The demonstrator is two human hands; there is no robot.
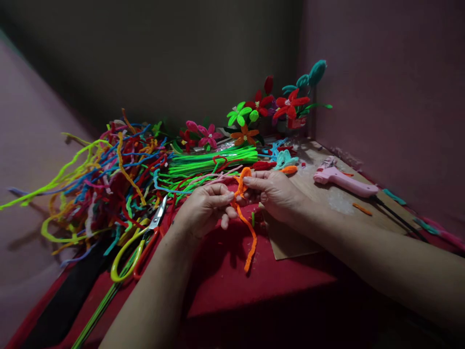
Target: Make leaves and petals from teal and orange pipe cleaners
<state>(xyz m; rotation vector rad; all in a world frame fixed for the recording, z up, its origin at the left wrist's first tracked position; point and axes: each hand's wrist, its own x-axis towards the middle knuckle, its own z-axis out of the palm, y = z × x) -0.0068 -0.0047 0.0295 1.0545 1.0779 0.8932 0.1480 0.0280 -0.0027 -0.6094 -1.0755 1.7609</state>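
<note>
An orange pipe cleaner (251, 237) is held between my two hands above the red tablecloth. Its upper part is bent into a small loop, and one loose end hangs down toward the table. My left hand (209, 206) pinches it from the left, near the base of the loop. From the other side, my right hand (279, 194) grips the loop between thumb and fingers. The fingertips partly cover where the strands meet. Scissors (157, 218) with yellow and red handles lie just left of my left forearm.
A tangled heap of coloured pipe cleaners (116, 179) covers the left side. Behind my hands lies a bundle of green pipe cleaners (214, 161). Fuzzy flowers (290, 103) stand at the back. A pink glue gun (343, 182) with a black cord rests on a board (290, 245) at right.
</note>
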